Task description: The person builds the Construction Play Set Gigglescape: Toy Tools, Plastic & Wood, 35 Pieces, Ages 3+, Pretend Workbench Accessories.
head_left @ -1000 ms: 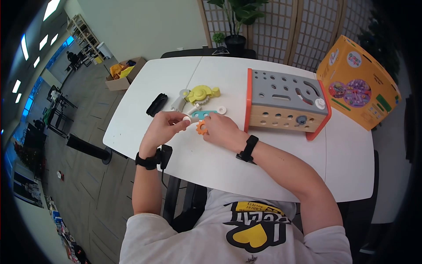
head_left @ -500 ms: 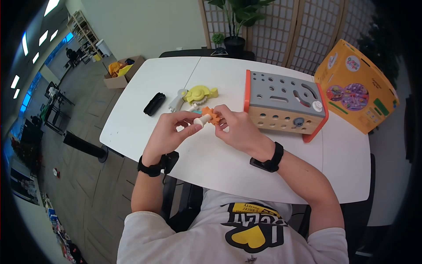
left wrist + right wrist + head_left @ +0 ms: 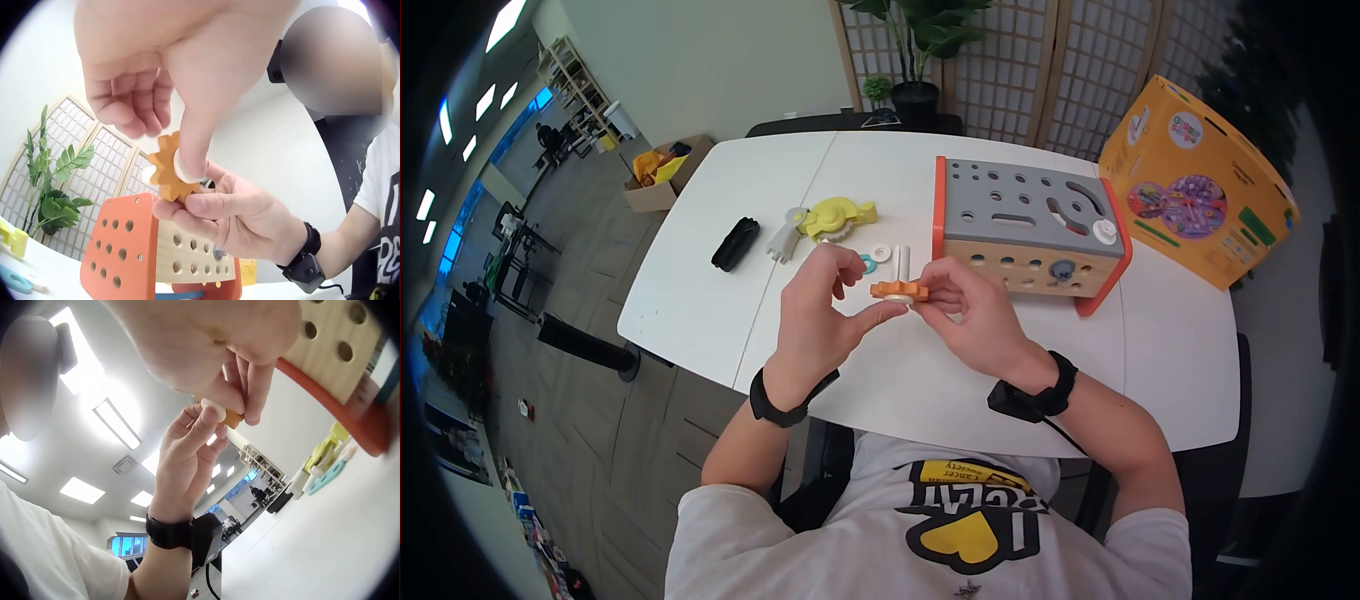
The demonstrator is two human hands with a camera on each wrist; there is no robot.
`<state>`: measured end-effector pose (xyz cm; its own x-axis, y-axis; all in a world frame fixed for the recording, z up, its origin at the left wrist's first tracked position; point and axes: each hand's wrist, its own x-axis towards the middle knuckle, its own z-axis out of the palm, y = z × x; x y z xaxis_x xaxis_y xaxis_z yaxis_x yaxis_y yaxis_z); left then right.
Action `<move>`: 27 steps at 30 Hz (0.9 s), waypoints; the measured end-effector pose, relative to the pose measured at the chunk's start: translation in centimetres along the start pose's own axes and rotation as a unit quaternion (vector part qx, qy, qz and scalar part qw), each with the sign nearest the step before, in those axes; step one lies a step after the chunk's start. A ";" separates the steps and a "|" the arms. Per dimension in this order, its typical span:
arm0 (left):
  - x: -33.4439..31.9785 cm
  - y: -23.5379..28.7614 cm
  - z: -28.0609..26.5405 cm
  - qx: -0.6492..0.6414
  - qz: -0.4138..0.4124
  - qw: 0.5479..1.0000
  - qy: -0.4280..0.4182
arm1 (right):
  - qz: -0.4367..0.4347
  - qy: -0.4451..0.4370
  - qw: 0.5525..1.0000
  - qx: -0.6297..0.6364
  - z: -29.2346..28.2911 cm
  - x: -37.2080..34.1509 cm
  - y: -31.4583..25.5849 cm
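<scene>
My right hand (image 3: 975, 310) pinches an orange toy gear (image 3: 884, 290) at its edge, above the table. A white toy bolt (image 3: 902, 260) runs through the gear, its shank pointing away in the head view. Against the bolt's round head (image 3: 185, 167) presses the straight thumb of my left hand (image 3: 815, 320); its other fingers curl loosely, apart from the gear. Beyond the hands lie a white ring (image 3: 881, 254) and a teal strip (image 3: 868, 263), partly hidden by the left hand. A yellow and grey toy piece (image 3: 832, 218) lies further back.
To the right stands a wooden toy workbench (image 3: 1030, 195) with a grey holed top and orange-red ends. An orange cardboard box (image 3: 1200, 190) sits behind it. A black case (image 3: 736, 245) lies on the white table (image 3: 700, 290) at left.
The right hand has lifted the orange gear off the table, and the gear now sits on the white bolt. The left hand has gone from holding the bolt to pressing its head with the thumb.
</scene>
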<state>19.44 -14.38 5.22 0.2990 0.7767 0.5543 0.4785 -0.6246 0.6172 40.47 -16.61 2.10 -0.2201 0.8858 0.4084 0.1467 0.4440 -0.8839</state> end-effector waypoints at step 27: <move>3.2 1.8 9.8 -0.024 0.141 0.980 -0.141 | 0.060 0.062 0.992 -0.095 -7.8 -6.2 1.6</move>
<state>29.31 -12.23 2.65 0.6338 0.5595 0.5342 0.3058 -0.8155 0.4913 49.60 -20.35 -0.02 -0.0725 0.9382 0.3385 0.3457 0.3419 -0.8738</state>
